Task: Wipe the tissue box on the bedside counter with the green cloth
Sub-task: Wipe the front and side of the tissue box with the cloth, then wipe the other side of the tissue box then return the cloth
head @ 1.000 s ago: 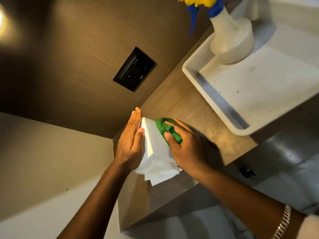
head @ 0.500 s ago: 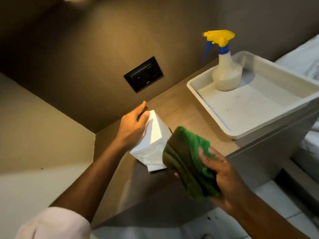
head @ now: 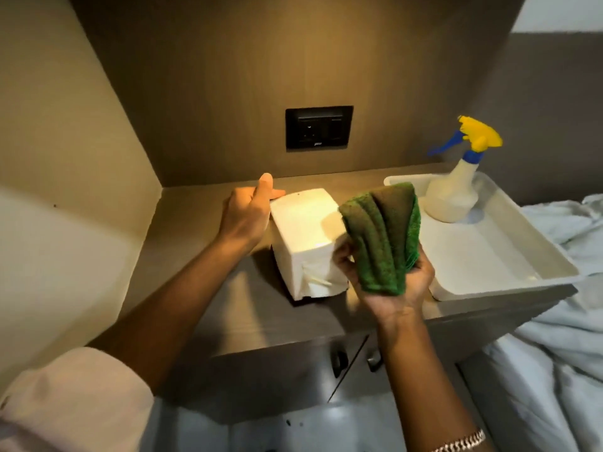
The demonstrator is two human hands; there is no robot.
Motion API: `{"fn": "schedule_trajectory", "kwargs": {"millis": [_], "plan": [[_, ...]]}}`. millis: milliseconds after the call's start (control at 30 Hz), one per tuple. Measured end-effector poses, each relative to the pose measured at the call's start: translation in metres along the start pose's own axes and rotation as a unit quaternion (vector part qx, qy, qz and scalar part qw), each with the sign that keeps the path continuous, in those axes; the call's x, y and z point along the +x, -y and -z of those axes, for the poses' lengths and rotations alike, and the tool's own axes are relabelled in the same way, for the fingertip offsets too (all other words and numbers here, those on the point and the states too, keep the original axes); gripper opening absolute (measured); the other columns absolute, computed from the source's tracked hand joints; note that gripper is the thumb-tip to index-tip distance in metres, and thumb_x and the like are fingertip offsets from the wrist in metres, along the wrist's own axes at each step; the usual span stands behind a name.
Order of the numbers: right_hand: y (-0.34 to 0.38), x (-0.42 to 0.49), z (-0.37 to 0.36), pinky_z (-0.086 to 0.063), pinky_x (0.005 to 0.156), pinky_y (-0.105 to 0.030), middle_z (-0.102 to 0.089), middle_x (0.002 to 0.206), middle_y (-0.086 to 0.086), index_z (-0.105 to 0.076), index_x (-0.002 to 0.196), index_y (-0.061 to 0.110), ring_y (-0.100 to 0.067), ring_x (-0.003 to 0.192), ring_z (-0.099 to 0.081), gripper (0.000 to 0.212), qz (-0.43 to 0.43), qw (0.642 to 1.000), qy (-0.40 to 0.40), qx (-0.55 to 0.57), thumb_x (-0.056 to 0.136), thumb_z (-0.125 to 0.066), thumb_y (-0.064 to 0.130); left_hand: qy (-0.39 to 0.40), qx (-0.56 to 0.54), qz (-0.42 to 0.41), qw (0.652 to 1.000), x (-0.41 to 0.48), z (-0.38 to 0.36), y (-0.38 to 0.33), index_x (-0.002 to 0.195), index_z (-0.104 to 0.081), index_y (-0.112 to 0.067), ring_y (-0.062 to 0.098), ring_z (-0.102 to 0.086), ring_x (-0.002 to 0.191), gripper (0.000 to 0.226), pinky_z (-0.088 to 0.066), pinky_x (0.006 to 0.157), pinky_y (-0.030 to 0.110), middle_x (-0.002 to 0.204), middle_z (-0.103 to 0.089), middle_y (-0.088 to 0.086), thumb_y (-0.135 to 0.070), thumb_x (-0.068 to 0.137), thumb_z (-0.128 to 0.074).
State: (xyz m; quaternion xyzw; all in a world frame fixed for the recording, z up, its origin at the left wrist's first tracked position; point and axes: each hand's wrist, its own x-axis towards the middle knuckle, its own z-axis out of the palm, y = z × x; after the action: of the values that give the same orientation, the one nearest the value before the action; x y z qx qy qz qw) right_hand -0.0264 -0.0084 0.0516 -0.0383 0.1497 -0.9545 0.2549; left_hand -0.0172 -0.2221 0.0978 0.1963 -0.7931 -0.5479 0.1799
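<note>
At nine o'clock of the tissue box, left hand lies open and flat against its left side, steadying it. Box stands on the worktop, slightly skewed, a tissue trailing from its near face. Right hand, at its four o'clock, is closed around the bunched green cloth, held off the box. Best next: refold to a flat pad, stroke top then sides, left hand bracing. Room: bare worktop toward the corner wall at nine; tray with spray bottle crowds three o'clock; front edge near at six.
</note>
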Motion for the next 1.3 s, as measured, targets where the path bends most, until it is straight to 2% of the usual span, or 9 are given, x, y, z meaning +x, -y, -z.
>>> {"fn": "schedule_trajectory", "kwargs": {"millis": [233,400,633,767,867,967,1067,1133,1300], "plan": [[0.037,0.056,-0.003,-0.052,0.084,-0.039,-0.067,0.106,-0.015,-0.072,0.103,0.012,-0.033,0.086,-0.070,0.042,-0.001,0.993,-0.047,-0.106,0.082,-0.050,0.040,-0.076,-0.023,0.020,0.997,-0.038,0.004,0.004,0.095,-0.075,-0.014,0.028,-0.069,0.095,0.067,-0.056,0.087,0.053,0.100,-0.075,0.012,-0.062,0.078,-0.032],[0.045,0.087,-0.019,-0.052,0.094,-0.057,-0.069,0.115,-0.017,-0.068,0.111,0.008,-0.039,0.101,-0.067,0.041,-0.007,0.994,-0.021,-0.106,0.084,-0.050,0.033,-0.066,-0.016,0.029,0.997,-0.072,-0.006,-0.002,0.077,-0.063,-0.016,0.032,-0.070,0.090,0.049,-0.057,0.079,0.058,0.085,-0.069,0.008,-0.056,0.087,-0.038],[0.058,0.080,-0.027,-0.056,0.083,-0.045,-0.062,0.118,-0.013,-0.065,0.113,0.011,-0.038,0.109,-0.061,0.041,0.033,0.989,-0.059,-0.134,0.097,-0.040,0.040,-0.146,0.195,-0.142,0.960,-0.049,0.004,-0.022,0.082,-0.073,-0.010,0.025,-0.068,0.073,0.032,-0.058,0.069,0.045,0.077,-0.074,0.011,-0.030,0.092,-0.050],[0.058,0.039,-0.025,-0.050,0.100,-0.050,-0.067,0.121,-0.011,-0.059,0.127,0.011,-0.036,0.124,-0.058,0.039,0.184,0.965,-0.123,-0.139,0.098,-0.045,0.034,0.124,0.195,-0.231,0.945,-0.005,-0.011,-0.040,0.138,-0.049,-0.015,0.015,-0.038,0.140,0.044,-0.031,0.115,0.032,0.148,-0.047,0.006,-0.026,0.096,-0.049],[0.032,0.000,-0.022,-0.059,0.084,-0.039,-0.077,0.106,0.000,-0.070,0.109,0.024,-0.022,0.103,-0.072,0.023,0.278,0.908,-0.193,-0.247,0.095,-0.054,0.032,0.285,0.296,-0.239,0.880,0.021,-0.030,-0.039,0.150,-0.022,-0.019,0.015,-0.002,0.150,0.055,-0.001,0.122,0.044,0.162,-0.014,0.003,-0.036,0.100,-0.037],[0.004,-0.023,-0.022,-0.058,0.069,-0.019,-0.074,0.091,0.028,-0.071,0.094,0.046,0.000,0.088,-0.072,0.014,0.299,0.853,-0.223,-0.365,0.090,-0.059,0.040,0.311,0.364,-0.260,0.838,0.044,-0.027,-0.038,0.152,-0.012,-0.024,0.013,0.007,0.150,0.060,0.004,0.122,0.046,0.164,-0.007,-0.001,-0.048,0.099,-0.026],[-0.036,-0.032,-0.010,-0.058,0.082,-0.027,-0.072,0.110,0.019,-0.064,0.113,0.046,-0.003,0.104,-0.067,0.024,0.267,0.832,-0.191,-0.447,0.090,-0.057,0.043,0.292,0.390,-0.286,0.825,0.049,-0.005,-0.030,0.152,-0.006,-0.026,0.008,0.011,0.149,0.068,0.004,0.122,0.045,0.164,-0.001,-0.004,-0.058,0.094,-0.017],[-0.102,-0.037,0.025,-0.050,0.102,-0.039,-0.056,0.140,0.007,-0.051,0.131,0.044,-0.010,0.130,-0.051,0.041,0.318,0.775,-0.331,-0.433,0.091,-0.055,0.045,0.443,0.438,-0.328,0.710,0.059,-0.041,-0.008,0.152,-0.003,-0.025,0.007,0.013,0.148,0.070,0.006,0.122,0.043,0.164,0.002,-0.004,-0.060,0.092,-0.011],[-0.121,-0.016,0.010,-0.031,0.108,-0.011,-0.014,0.164,0.006,-0.024,0.145,0.050,-0.002,0.148,-0.014,0.057,0.356,0.731,-0.302,-0.498,0.095,-0.051,0.039,0.393,0.426,-0.414,0.702,0.064,-0.039,-0.023,0.153,-0.002,-0.022,0.010,0.016,0.148,0.066,0.011,0.119,0.038,0.164,0.004,-0.001,-0.052,0.095,-0.013]]}}
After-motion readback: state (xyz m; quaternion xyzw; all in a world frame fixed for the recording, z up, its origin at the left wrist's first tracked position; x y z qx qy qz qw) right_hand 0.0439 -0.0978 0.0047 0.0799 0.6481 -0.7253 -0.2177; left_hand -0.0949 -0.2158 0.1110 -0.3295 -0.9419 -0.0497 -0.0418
